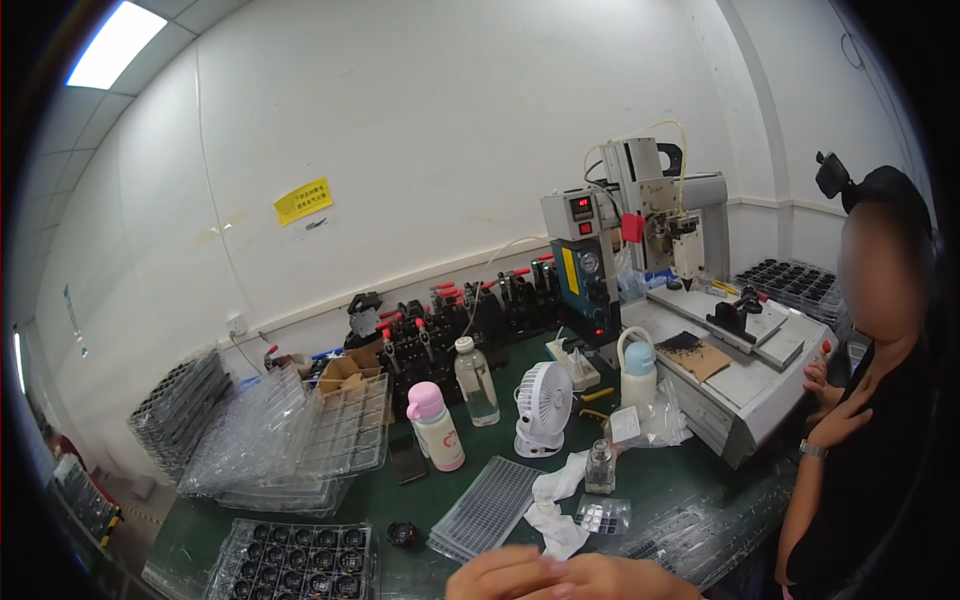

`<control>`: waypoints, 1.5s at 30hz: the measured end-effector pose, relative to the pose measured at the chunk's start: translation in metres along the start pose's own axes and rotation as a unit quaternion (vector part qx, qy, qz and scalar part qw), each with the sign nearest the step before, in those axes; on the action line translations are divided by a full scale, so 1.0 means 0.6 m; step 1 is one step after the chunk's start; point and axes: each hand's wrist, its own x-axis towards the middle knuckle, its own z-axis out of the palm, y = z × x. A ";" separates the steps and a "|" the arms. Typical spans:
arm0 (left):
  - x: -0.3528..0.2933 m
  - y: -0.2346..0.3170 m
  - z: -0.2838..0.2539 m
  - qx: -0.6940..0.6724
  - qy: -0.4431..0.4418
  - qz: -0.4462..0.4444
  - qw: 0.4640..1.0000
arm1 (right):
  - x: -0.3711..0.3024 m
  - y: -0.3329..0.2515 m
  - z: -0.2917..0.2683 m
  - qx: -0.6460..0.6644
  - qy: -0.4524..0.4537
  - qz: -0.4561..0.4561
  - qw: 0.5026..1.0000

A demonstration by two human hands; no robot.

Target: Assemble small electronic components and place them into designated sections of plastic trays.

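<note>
My left hand [500,573] and my right hand [615,580] are together at the lower edge. Their fingers are bent and drawn in; whatever may be between them is hidden. Just beyond lie a flat grid tray [483,507] with many small cells, a crumpled white cloth [552,512] and a small clear pack of dark and light squares [604,517]. A small glass bottle [600,467] stands behind the pack. To the left, one round black part [402,534] sits beside a clear tray [225,570] filled with similar black parts.
A white fan [545,408], a pink-capped bottle [437,428] and a clear bottle [477,382] stand mid-table. Stacked plastic trays [175,415] rise at left. Toggle clamps [425,345] line the wall. A co-worker [860,430] stands right, by a bench machine [735,370].
</note>
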 end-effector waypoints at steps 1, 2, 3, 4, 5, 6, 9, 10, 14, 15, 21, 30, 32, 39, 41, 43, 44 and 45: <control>0.018 -0.025 0.015 -0.043 -0.004 0.092 0.995 | 0.002 0.005 -0.001 -0.013 0.011 0.004 1.000; 0.034 -0.036 0.023 -0.086 -0.009 0.184 0.979 | 0.004 0.006 -0.004 -0.014 0.011 0.004 1.000; 0.024 0.004 -0.004 -0.138 -0.103 -0.007 0.985 | 0.008 0.006 -0.010 0.000 -0.004 -0.005 1.000; 0.026 0.003 -0.001 -0.138 -0.104 -0.006 0.985 | 0.010 0.004 -0.015 0.013 -0.019 -0.014 1.000; 0.026 0.000 0.003 -0.169 -0.096 -0.012 0.981 | 0.009 0.006 -0.017 0.013 -0.018 -0.015 1.000; 0.026 -0.001 0.005 -0.200 -0.088 -0.017 0.976 | 0.006 0.011 -0.018 0.010 -0.026 -0.019 0.999; 0.023 -0.001 0.006 -0.218 -0.122 -0.053 0.967 | -0.015 0.025 -0.013 -0.012 -0.075 0.034 0.997; 0.024 0.002 0.008 -0.219 -0.122 -0.053 0.967 | -0.016 0.025 -0.012 -0.029 -0.116 0.091 0.989; 0.025 0.010 0.018 -0.180 -0.059 -0.053 0.981 | -0.008 0.022 -0.011 0.023 -0.062 0.019 0.998; 0.022 0.006 0.022 -0.171 -0.024 -0.032 0.985 | -0.005 0.026 -0.008 0.003 -0.083 -0.005 0.997; 0.010 0.004 0.026 -0.165 0.046 -0.069 0.983 | -0.012 0.047 0.010 0.106 -0.209 0.118 0.965; 0.012 0.021 0.026 -0.171 0.054 -0.040 0.983 | -0.003 0.025 -0.005 0.010 -0.257 0.002 0.966; 0.018 0.028 0.016 -0.157 0.027 -0.050 0.986 | -0.003 0.027 -0.002 0.024 -0.276 -0.007 0.961; 0.012 0.033 -0.003 -0.071 -0.023 -0.050 0.996 | -0.007 0.040 0.024 -0.014 -0.257 -0.036 0.966; 0.024 0.035 0.000 -0.089 -0.016 -0.069 0.994 | -0.006 0.039 0.023 -0.004 -0.280 -0.008 0.960; 0.019 0.023 0.013 -0.116 -0.012 -0.081 0.990 | -0.009 0.029 0.019 0.018 -0.191 -0.056 0.980; 0.004 -0.006 0.023 -0.154 0.007 -0.010 0.988 | -0.008 0.029 0.018 0.020 -0.193 -0.058 0.979; -0.013 -0.024 0.028 -0.191 0.025 0.062 0.979 | -0.006 0.028 0.013 0.005 -0.208 -0.038 0.977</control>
